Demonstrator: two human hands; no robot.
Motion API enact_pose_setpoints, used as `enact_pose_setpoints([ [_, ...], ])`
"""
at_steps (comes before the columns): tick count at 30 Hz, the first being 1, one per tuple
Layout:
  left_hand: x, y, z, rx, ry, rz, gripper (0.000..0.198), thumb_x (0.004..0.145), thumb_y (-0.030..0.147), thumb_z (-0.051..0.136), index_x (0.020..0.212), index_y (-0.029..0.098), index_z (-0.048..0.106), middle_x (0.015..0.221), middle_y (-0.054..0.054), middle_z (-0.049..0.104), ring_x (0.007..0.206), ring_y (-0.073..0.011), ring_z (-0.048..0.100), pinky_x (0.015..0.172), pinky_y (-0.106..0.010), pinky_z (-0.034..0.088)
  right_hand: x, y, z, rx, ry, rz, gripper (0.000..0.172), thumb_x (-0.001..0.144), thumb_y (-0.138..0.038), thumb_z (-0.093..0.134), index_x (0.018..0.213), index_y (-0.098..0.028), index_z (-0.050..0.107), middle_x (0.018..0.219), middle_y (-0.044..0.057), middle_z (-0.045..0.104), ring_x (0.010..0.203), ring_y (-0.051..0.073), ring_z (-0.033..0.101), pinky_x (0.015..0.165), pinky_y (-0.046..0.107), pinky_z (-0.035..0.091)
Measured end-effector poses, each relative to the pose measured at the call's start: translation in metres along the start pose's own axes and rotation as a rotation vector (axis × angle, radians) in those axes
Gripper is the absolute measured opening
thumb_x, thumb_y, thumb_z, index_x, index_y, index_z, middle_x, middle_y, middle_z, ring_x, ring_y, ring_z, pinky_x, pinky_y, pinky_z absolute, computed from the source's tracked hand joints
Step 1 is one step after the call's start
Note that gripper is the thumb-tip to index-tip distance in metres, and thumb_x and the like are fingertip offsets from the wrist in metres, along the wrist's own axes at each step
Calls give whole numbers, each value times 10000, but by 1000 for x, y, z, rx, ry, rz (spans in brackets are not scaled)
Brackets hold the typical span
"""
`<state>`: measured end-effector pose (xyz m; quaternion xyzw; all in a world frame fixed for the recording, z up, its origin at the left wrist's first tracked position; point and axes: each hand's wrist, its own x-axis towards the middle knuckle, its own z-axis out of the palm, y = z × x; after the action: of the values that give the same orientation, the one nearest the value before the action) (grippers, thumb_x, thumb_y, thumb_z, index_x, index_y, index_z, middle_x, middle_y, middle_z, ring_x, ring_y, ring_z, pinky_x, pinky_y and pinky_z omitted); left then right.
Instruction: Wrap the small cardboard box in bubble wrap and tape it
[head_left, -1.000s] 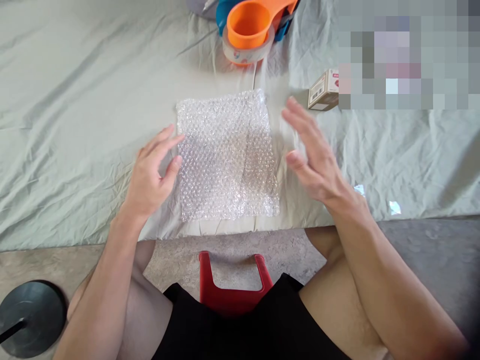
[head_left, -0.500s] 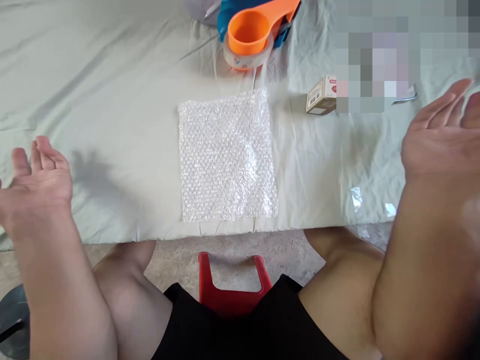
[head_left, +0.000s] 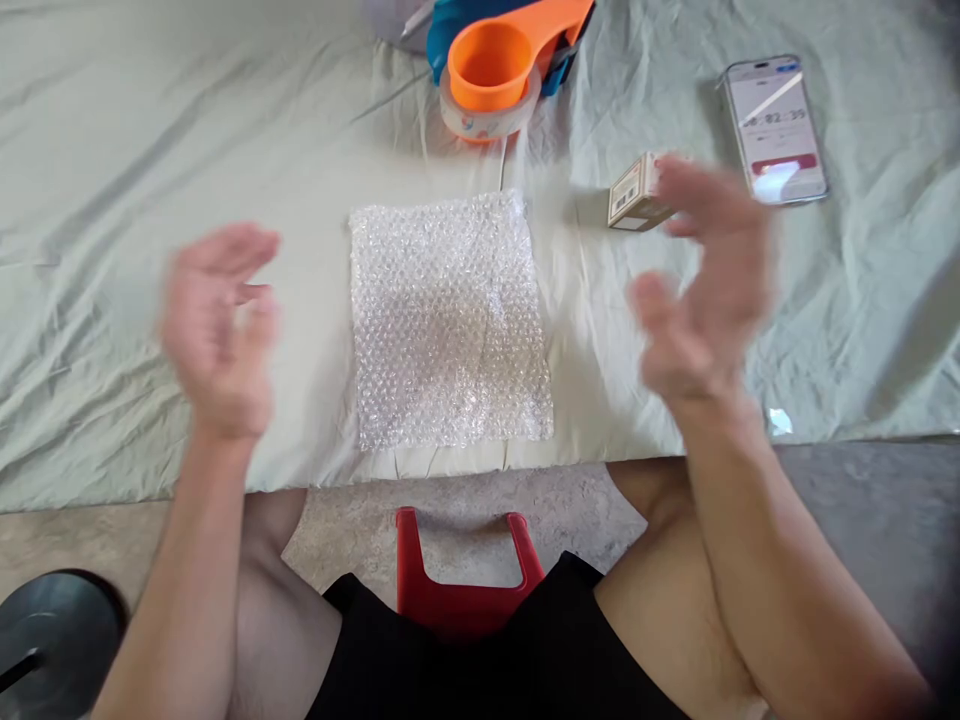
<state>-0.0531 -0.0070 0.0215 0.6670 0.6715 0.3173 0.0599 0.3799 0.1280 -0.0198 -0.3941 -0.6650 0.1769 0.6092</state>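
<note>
A square of bubble wrap (head_left: 450,320) lies flat on the cloth-covered table (head_left: 300,400), close to its front edge. To its left, my left hand (head_left: 221,325) hovers blurred, fingers curved and apart from the thumb, with nothing in it. My right hand (head_left: 709,280) is raised on the other side, also blurred; its thumb and fingers are spread and hold nothing. Partly behind its fingertips stands a small box (head_left: 634,195) with a barcode. Neither hand touches the bubble wrap.
At the back stands an orange and blue tape dispenser (head_left: 491,65) with a roll of clear tape (head_left: 487,122). A phone (head_left: 776,130) showing a timer lies at the back right. Below are a red stool (head_left: 465,600) and a round dark base (head_left: 64,635) on the floor.
Both hands have swung inward from the far sides toward the bubble wrap, turning from palms up to facing each other. The phone shows plainly now.
</note>
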Motion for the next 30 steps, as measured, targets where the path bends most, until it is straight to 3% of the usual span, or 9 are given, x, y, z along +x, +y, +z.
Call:
enact_pose_setpoints([
  [1,1,17,13,-41,85,49,494,1197,485,329,1679,406,404,1743,25,596,1556,-349,647,1200,-701,637,-10,-13,15,-116,-289,-75,630,1021,-564,678,1643,-481,623,1682,-2,682,1590,420,616,1311,720,483],
  [4,-5,48,41,122,-251,215,515,1192,414,520,1684,268,489,1779,-78,587,1682,-343,534,1385,-610,475,-37,-37,42,-331,-830,-180,734,1143,-496,575,1834,-420,339,1894,49,441,1727,397,475,1406,760,361],
  [7,-11,54,54,212,-434,209,606,1187,377,471,1765,203,419,1891,-159,410,1764,-382,404,1404,-640,417,-45,-38,45,-378,-1003,-148,699,1176,-508,518,1840,-371,345,1891,64,443,1729,377,477,1425,719,357],
  [10,-13,50,57,257,-460,213,587,1189,377,459,1746,193,467,1863,-184,450,1749,-411,421,1378,-656,427,-31,-26,34,-400,-798,-183,676,1202,-504,487,1844,-434,287,1908,20,418,1748,329,451,1442,674,349],
  [13,-13,47,59,265,-418,241,569,1198,389,448,1711,151,510,1708,-223,622,1630,-432,568,1313,-649,484,-5,-10,21,-562,-478,-176,672,1228,-471,435,1858,-420,206,1992,-3,173,1848,318,194,1490,678,207],
  [16,-13,46,62,254,-376,266,612,1188,364,462,1750,123,441,1622,-239,674,1540,-438,632,1256,-644,518,12,8,16,-684,-511,-13,691,1216,-430,516,1853,-331,266,1999,46,110,1865,369,54,1488,742,19],
  [20,-9,49,65,238,-343,262,725,1128,308,529,1808,157,330,1719,-230,584,1575,-441,585,1252,-639,510,17,31,17,-606,-567,105,560,1148,-290,661,1695,-337,550,1926,53,342,1793,358,286,1484,719,181],
  [24,-3,56,68,257,-353,213,662,1034,193,564,1695,189,520,1694,-197,589,1573,-436,573,1283,-641,479,22,43,8,-461,-478,139,545,1142,-359,717,1662,-433,569,1777,50,522,1623,359,476,1437,714,268],
  [30,-1,57,74,230,-297,199,474,1100,304,595,1559,188,614,1739,-216,564,1655,-458,509,1335,-681,419,17,16,17,-491,-270,123,459,1148,-409,690,1599,-332,646,1526,145,659,1418,359,659,1132,591,646],
])
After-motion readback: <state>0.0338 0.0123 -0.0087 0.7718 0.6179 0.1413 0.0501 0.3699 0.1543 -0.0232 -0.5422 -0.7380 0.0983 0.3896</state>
